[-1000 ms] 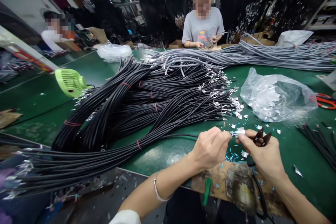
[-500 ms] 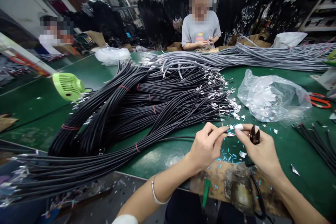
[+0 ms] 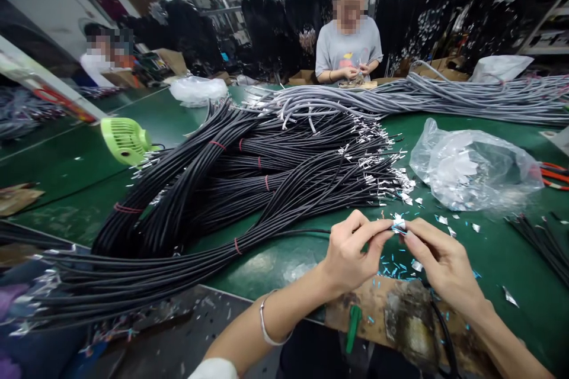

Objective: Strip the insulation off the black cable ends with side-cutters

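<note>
My left hand (image 3: 353, 251) pinches the end of a thin black cable (image 3: 293, 231) that runs off to the left across the green table (image 3: 511, 254). My right hand (image 3: 440, 263) pinches the silvery foil (image 3: 398, 224) wrapped on that cable's tip, the two hands meeting fingertip to fingertip. A large heap of bundled black cables (image 3: 249, 183) with foil-wrapped ends lies just beyond my hands. Small blue and foil scraps (image 3: 395, 263) litter the table under them.
A clear plastic bag (image 3: 471, 169) of foil lies at the right, red-handled scissors (image 3: 553, 174) beyond it. Grey cables (image 3: 444, 98) stretch across the back. A green fan (image 3: 124, 139) stands at left. A person (image 3: 349, 41) works opposite; another sits far left.
The dark snips that showed in my right hand are no longer visible. Both hands stay together at the cable's foil tip, and the view has shifted slightly.
</note>
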Motion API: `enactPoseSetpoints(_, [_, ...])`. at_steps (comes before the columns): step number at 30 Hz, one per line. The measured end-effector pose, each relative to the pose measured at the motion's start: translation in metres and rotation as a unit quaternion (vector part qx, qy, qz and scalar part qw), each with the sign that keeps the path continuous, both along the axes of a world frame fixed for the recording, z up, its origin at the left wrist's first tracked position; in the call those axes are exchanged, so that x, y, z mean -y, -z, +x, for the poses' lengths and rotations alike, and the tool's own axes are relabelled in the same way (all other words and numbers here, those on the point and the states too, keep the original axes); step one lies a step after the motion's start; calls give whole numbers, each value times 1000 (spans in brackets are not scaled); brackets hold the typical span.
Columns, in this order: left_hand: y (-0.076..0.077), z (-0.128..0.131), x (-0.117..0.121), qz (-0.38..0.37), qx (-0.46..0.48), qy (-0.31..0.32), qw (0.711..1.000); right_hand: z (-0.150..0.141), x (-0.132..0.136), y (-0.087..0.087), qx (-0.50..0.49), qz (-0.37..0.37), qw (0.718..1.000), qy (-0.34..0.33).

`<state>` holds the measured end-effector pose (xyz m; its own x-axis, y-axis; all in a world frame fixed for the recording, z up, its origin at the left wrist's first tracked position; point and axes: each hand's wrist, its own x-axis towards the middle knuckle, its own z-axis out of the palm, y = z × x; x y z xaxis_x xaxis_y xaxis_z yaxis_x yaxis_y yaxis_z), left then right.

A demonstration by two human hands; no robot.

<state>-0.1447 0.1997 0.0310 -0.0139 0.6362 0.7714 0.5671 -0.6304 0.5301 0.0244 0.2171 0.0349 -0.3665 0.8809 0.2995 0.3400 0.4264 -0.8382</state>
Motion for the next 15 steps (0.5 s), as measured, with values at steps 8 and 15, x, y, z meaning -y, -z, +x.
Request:
enactPoseSetpoints(8, [-1,1,1,5,-8,-4,1000,-2,-1,0,4,-20,1000,6])
enactPoseSetpoints(15, [0,1,-1,26,-28,-7,999,-3,-1,-2,-24,-56,998,-3])
